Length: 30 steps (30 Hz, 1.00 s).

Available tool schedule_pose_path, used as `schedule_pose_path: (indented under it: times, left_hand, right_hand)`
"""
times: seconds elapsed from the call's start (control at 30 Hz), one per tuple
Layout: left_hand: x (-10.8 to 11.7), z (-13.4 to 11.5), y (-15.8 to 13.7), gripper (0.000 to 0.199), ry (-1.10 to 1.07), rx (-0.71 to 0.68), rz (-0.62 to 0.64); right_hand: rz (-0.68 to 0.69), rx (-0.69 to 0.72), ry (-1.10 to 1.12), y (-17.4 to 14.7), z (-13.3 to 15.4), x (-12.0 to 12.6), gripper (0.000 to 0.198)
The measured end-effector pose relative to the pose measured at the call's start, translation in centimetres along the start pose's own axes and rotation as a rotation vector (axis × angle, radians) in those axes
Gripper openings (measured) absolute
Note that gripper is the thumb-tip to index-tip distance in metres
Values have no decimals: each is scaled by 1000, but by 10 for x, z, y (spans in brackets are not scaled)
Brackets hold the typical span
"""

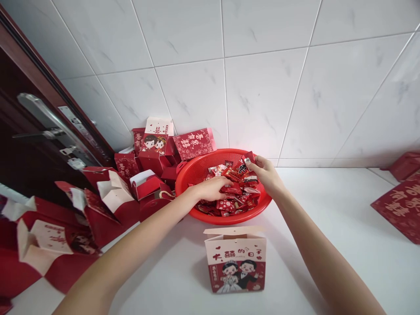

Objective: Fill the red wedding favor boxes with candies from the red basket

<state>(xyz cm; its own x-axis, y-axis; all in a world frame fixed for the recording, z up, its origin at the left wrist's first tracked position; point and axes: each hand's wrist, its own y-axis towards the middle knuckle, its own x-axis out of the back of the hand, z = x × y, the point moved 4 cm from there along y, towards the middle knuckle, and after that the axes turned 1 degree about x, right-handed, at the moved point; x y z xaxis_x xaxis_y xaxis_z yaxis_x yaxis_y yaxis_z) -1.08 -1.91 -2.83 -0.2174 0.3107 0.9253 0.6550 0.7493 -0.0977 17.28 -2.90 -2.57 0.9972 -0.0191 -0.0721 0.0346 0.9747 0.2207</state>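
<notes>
A red plastic basket (pixel 183 175) full of small wrapped candies (pixel 241 199) stands against the wall. My left hand (pixel 211 189) reaches in over its near left side, thumb and fingers apart among the candies and touching red wrappers. At the right rim, my right hand (pixel 264 173) pinches a small red wrapped candy (pixel 248 159) between thumb and fingers. Nearer to me stands an upright paper gift box (pixel 236 267) with a cartoon bride and groom on its front. Its top flaps are raised, with an opening between them; the inside is hidden.
Several red gift boxes (pixel 154 151), many with open flaps, crowd the left side beside a dark door with a metal handle (pixel 42 111). More red boxes (pixel 398 205) sit at the right edge of the white tabletop (pixel 315 197). Behind rises a tiled wall (pixel 262 100).
</notes>
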Motion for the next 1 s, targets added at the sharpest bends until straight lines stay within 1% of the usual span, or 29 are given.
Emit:
schedule_pose_path:
  times: [0.07, 0.1, 0.2, 0.27, 0.33, 0.4, 0.5, 0.7, 0.87, 0.93, 1.0]
  left_hand:
    - [1, 2, 2, 36, 34, 53, -23]
    - [3, 2, 2, 33, 38, 83, -69]
    - [13, 7, 3, 35, 8, 183, -253]
    - [16, 12, 3, 38, -10, 259, -324]
    - [17, 17, 3, 39, -9, 323, -332]
    - [17, 20, 2, 39, -9, 354, -343]
    - [18, 22, 0, 39, -34, 361, -377]
    - [18, 26, 0, 39, -86, 347, -402]
    - [18, 31, -1, 38, -96, 388, -422]
    - [19, 31, -2, 37, -76, 403, -449]
    - [22, 30, -4, 38, -40, 399, -501]
  right_hand:
    - [-5, -13, 5, 0, -1, 0, 31]
    - [-8, -16, 6, 0, -1, 0, 30]
    - [-9, -23, 10, -2, 0, -1, 31]
    - [-6, -31, 2, -3, 1, -1, 33]
    - [2, -37, -11, -3, 1, -2, 35]
    - [8, -29, -19, -3, 1, -2, 35]
    - [10, -23, -16, -3, 0, -3, 33]
    - [-43, -50, -39, -6, 0, -4, 25]
    - [-52, -88, -38, -8, 2, -5, 24]
    - [-58, -100, -25, -7, 2, -5, 23]
    - [-71, -90, -11, -6, 1, -4, 23]
